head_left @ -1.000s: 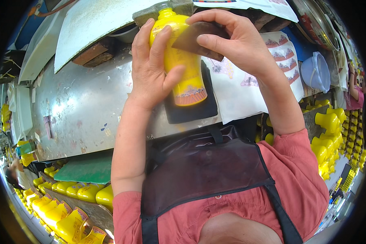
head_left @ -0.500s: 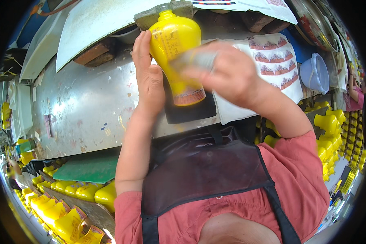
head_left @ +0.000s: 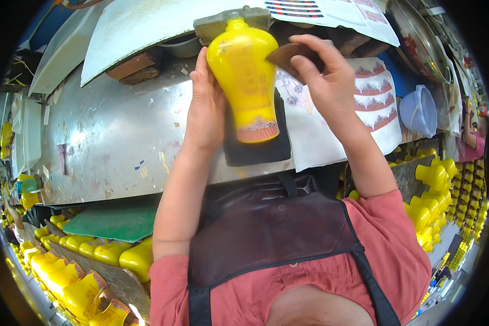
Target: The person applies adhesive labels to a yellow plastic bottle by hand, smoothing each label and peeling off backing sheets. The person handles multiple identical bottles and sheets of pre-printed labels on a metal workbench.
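Note:
A glossy yellow vase-shaped bottle (head_left: 244,76) lies on its back, its neck towards the far side on a grey padded block (head_left: 206,27) and its base over a black pad (head_left: 258,154). A patterned reddish band runs round the base, and faint print marks its front. My left hand (head_left: 205,111) cups the bottle's left side, its fingers partly hidden behind it. In my right hand (head_left: 328,76) is a dark brown scraper (head_left: 293,56), pinched between thumb and fingers. The scraper's edge is close to the bottle's upper right shoulder; I cannot tell whether it touches.
Right of the bottle lies a white decal sheet (head_left: 320,141) with patterned bands. Beyond it stands a pale lilac bucket (head_left: 418,111). A white board (head_left: 130,38) rests on bricks (head_left: 136,66) at the back of the metal table (head_left: 114,136). More yellow bottles (head_left: 138,259) fill racks on both sides.
My right hand has moved off the bottle's front to its upper right, with the scraper now clearly visible. My left hand stays at the bottle's left side, slightly lower; the whole view has shifted a little.

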Action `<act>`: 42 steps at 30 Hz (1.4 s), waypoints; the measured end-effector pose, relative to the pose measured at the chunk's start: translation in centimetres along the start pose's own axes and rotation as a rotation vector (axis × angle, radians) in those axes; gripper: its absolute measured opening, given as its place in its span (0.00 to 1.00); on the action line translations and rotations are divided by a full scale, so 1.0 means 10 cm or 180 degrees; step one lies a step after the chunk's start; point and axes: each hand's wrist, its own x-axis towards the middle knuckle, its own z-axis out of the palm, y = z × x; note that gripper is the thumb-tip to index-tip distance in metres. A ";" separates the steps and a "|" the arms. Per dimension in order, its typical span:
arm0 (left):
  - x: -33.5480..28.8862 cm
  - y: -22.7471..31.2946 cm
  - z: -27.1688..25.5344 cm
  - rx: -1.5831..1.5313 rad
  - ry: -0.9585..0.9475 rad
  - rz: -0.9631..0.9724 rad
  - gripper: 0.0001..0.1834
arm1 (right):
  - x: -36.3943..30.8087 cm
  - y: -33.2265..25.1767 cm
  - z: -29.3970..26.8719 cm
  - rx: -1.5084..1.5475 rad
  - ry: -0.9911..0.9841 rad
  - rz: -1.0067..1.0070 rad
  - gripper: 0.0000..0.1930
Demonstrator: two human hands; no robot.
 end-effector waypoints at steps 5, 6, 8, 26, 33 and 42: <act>-0.03 -0.02 0.05 0.0138 0.0051 0.0107 0.44 | -0.03 -0.03 0.04 0.0191 -0.0138 -0.0632 0.16; -0.04 -0.04 0.06 0.0330 0.0126 0.0095 0.46 | -0.01 -0.02 0.05 -0.0177 -0.0377 -0.0871 0.17; -0.04 -0.07 0.06 0.0528 0.0013 0.0131 0.50 | 0.08 0.01 0.06 -0.0607 -0.0050 -0.0879 0.15; 0.05 0.12 0.06 0.0118 0.0370 -0.0283 0.32 | -0.29 0.22 0.06 0.0565 -0.1234 0.1103 0.28; 0.07 0.00 0.15 -0.0517 0.0417 -0.0354 0.30 | -0.22 0.20 -0.18 0.0767 -0.1368 0.1187 0.22; 0.08 0.01 0.11 -0.1048 0.0228 -0.0388 0.34 | -0.05 0.07 -0.16 0.1496 -0.0423 0.0414 0.15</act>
